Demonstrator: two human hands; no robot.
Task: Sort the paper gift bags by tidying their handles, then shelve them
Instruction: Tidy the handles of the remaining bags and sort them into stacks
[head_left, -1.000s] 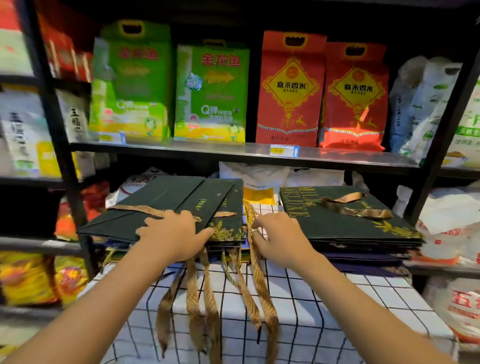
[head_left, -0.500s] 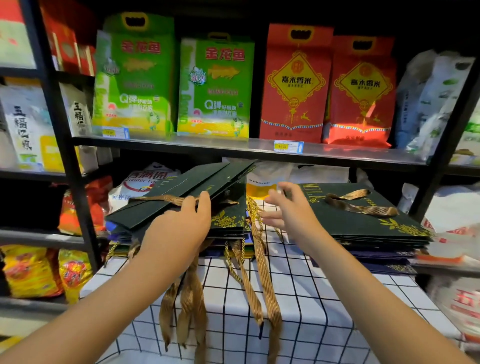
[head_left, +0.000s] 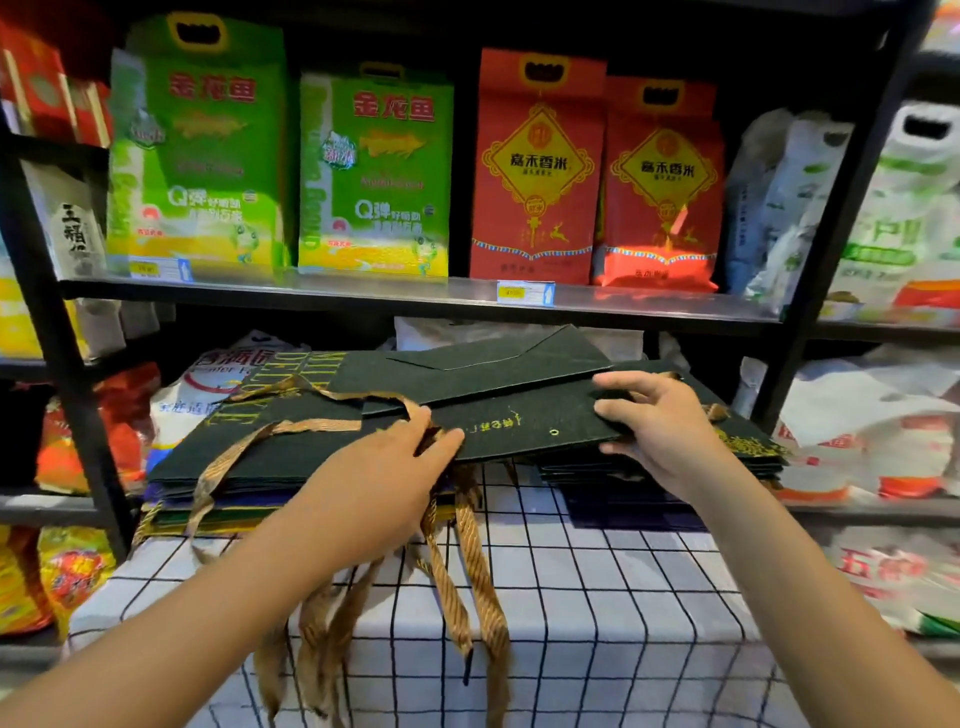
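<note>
Firmly both hands (head_left: 655, 427) round dark bag (head_left: 519, 410)

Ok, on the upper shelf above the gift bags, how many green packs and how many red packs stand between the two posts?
Green packs: 2
Red packs: 2
Total: 4
</note>
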